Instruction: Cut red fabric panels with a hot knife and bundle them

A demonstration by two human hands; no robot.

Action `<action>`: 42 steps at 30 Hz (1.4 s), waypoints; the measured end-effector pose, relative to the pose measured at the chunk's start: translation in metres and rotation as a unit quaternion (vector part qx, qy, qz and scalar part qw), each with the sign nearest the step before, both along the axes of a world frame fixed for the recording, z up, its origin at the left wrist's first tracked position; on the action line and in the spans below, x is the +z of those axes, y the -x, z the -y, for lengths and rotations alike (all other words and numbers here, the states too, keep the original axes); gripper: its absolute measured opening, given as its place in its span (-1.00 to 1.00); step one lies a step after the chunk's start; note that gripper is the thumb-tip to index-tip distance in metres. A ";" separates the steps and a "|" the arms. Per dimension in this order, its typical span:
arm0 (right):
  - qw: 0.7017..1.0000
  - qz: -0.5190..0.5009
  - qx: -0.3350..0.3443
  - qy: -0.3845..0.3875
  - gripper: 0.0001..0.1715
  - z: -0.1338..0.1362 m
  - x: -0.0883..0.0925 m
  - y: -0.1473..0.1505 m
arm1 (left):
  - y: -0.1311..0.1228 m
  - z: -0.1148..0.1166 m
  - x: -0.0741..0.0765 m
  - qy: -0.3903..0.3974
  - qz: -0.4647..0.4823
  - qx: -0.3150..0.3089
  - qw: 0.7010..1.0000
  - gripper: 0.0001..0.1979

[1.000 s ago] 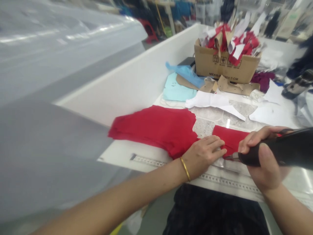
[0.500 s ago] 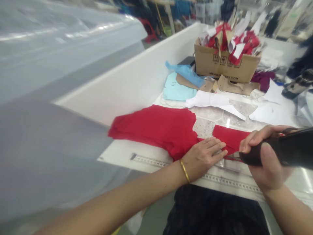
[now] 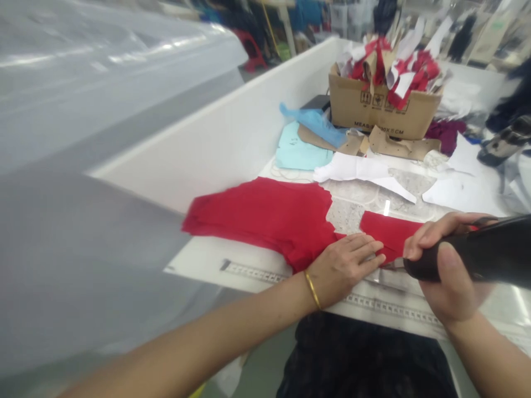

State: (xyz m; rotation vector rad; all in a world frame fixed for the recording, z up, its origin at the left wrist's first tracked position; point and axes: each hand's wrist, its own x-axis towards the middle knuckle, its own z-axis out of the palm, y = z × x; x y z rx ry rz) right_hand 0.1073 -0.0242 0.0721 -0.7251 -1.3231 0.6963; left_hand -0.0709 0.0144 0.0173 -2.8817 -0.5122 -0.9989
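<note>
Red fabric [image 3: 265,213] lies across the white table, with a narrower red piece [image 3: 385,232] to its right. My left hand [image 3: 350,265], a gold bangle at its wrist, rests flat on the red fabric where the two parts meet, fingers extended. My right hand [image 3: 450,265] is wrapped round a black handheld tool [image 3: 493,249]. The tool's metal tip points left, beside the lower edge of the red piece and close to my left fingertips. What lies under my left palm is hidden.
A measuring tape [image 3: 257,272] runs along the table's front edge. Behind the fabric are white pattern pieces [image 3: 357,168], a light blue piece [image 3: 301,149], brown card [image 3: 402,146] and a cardboard box [image 3: 381,110] full of scraps. A low white wall [image 3: 207,138] borders the left.
The black tool and my right hand have shifted very slightly to the left. My left hand stays in place on the red fabric.
</note>
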 end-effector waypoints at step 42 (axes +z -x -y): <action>0.997 -0.011 -0.070 0.017 -0.71 0.009 0.003 -0.025 | -0.025 0.000 -0.003 0.020 -0.008 -0.054 0.998 -0.68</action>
